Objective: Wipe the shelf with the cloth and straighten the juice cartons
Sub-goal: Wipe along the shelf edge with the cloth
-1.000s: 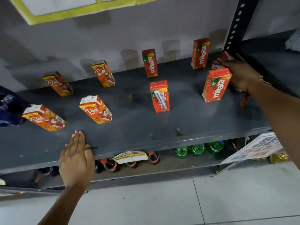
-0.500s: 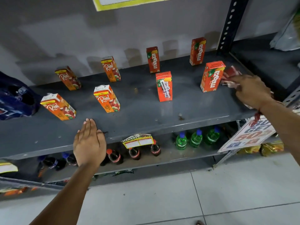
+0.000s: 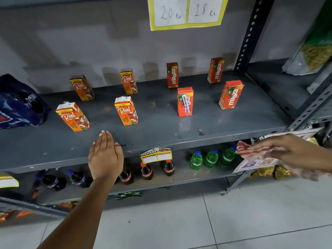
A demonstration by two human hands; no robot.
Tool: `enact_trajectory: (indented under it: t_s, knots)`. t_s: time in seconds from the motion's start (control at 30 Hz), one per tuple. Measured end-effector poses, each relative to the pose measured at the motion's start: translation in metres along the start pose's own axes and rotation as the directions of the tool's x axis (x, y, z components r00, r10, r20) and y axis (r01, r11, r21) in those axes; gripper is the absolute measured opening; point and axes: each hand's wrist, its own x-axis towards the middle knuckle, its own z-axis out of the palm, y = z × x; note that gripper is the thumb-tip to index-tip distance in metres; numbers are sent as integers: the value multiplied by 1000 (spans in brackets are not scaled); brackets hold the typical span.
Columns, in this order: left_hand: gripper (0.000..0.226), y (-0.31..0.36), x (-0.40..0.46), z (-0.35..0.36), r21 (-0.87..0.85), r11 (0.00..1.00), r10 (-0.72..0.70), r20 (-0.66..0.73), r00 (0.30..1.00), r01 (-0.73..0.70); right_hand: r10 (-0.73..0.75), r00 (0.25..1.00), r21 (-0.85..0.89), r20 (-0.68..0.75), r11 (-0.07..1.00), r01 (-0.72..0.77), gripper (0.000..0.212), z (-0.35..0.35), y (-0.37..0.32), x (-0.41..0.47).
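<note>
Eight juice cartons [image 3: 185, 101] stand spaced on the shelf [image 3: 161, 128]; left hand [image 3: 105, 155] flat, open on its near edge, right hand [image 3: 294, 155] off-shelf clutching cloth [image 3: 251, 151], so wiping looks paused; next, nudging cartons square.

"Real", "maaza" on cartons [image 3: 126, 110]; wall sign [image 3: 186, 12] "20", "18".

grey shelf [image 3: 161, 126] — eight juice cartons [image 3: 126, 110]

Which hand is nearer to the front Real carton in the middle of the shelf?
Left. The left hand lies flat on the shelf edge just below that Real carton. The right hand holds the cloth off the shelf's right end.
</note>
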Motion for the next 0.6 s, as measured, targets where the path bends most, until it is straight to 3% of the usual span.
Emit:
enact_trajectory:
  t_s: [0.07, 0.17, 0.3, 0.4, 0.5, 0.6]
  knots:
    - [60, 0, 0, 0, 0, 1000, -3, 0, 1000, 3, -24, 988, 34, -150, 999, 29, 49, 7, -19, 6]
    - [60, 0, 1, 0, 5, 1000, 2, 2, 1000, -2, -40, 980, 247, -196, 965, 89, 36, 19, -52, 23]
    - [57, -1, 2, 4, 10, 1000, 2, -11, 1000, -2, 11, 936, 614, -353, 758, 222, 29, 26, -93, 54]
    - [56, -2, 2, 6, 10, 1000, -1, -28, 1000, 2, 116, 872, 690, -476, 664, 289, 26, 23, -117, 88]
    - [58, -2, 2, 6, 10, 1000, -12, -26, 1000, 12, 213, 851, 771, -481, 564, 294, 25, 19, -129, 133]
    - [60, -2, 2, 6, 18, 1000, -20, -19, 1000, 21, 269, 820, 758, -505, 593, 272, 25, 11, -137, 190]
